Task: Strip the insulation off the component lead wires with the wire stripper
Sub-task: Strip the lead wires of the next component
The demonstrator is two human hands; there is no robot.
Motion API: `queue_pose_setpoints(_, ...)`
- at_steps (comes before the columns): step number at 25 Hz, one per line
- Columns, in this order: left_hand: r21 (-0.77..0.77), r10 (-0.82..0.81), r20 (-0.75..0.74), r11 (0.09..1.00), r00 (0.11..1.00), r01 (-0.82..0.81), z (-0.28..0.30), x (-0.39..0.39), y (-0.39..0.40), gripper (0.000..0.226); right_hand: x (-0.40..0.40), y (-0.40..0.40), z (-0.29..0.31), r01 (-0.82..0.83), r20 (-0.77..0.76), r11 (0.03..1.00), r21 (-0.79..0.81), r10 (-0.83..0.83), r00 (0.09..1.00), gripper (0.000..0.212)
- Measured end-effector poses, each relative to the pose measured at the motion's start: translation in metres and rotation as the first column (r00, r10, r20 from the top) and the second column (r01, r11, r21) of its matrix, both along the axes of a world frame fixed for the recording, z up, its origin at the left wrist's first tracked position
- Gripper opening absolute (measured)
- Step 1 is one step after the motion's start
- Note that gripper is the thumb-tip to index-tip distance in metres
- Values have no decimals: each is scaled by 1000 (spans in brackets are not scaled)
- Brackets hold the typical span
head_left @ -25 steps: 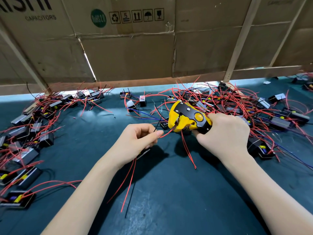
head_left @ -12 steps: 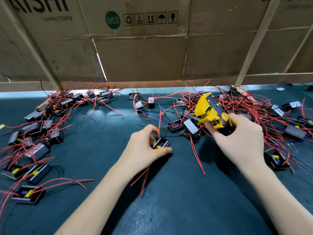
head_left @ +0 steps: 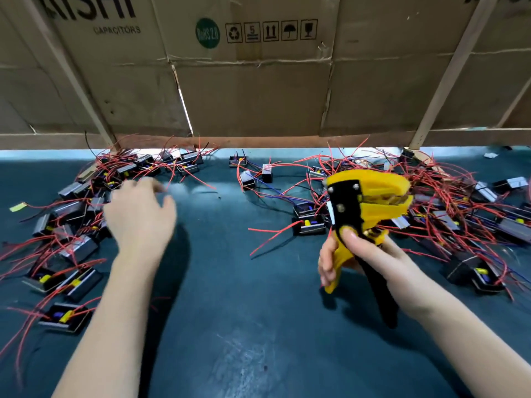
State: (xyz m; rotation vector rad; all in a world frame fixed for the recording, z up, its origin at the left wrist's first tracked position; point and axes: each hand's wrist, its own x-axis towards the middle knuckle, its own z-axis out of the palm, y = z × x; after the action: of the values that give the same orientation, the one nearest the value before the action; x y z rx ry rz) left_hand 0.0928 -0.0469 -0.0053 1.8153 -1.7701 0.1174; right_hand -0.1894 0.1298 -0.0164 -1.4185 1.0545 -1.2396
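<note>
My right hand (head_left: 359,254) grips the handles of the yellow and black wire stripper (head_left: 365,205), its head raised and tilted to the right, with no wire visible in its jaws. My left hand (head_left: 140,216) is blurred and hovers with spread fingers over the edge of the left pile of small black components (head_left: 71,245) with red lead wires. It holds nothing. Another component (head_left: 309,226) with red leads lies on the mat just left of the stripper. A larger tangled pile of components (head_left: 459,214) lies at the right.
The dark green mat (head_left: 244,311) covers the bench. A cardboard wall (head_left: 258,81) with wooden slats closes off the back. Single components (head_left: 267,172) lie near the back centre. A yellow scrap (head_left: 17,207) lies at the far left.
My left hand has let go of the component it held at the centre and swung left to the left pile. My right hand has tilted the stripper upright and drawn it nearer.
</note>
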Motion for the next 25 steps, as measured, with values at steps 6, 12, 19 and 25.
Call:
queue_pose_setpoints(6,242,277,159,919,948,-310,-14,34,-12,63,4,1,5,-22,-67,999,37,24,997,64)
queue_pose_setpoints(12,177,315,194,921,929,-349,-17,38,-18,44,4,0,8,-10,-56,998,65,14,998,64)
queue_pose_setpoints(19,51,206,173,975,963,-218,-11,30,-14,38,2,0,8,-34,-26,994,108,37,999,66)
queue_pose_setpoints(25,-107,-680,-212,730,702,675,6,-37,23,40,-3,0,6,-38,-54,989,144,46,997,66)
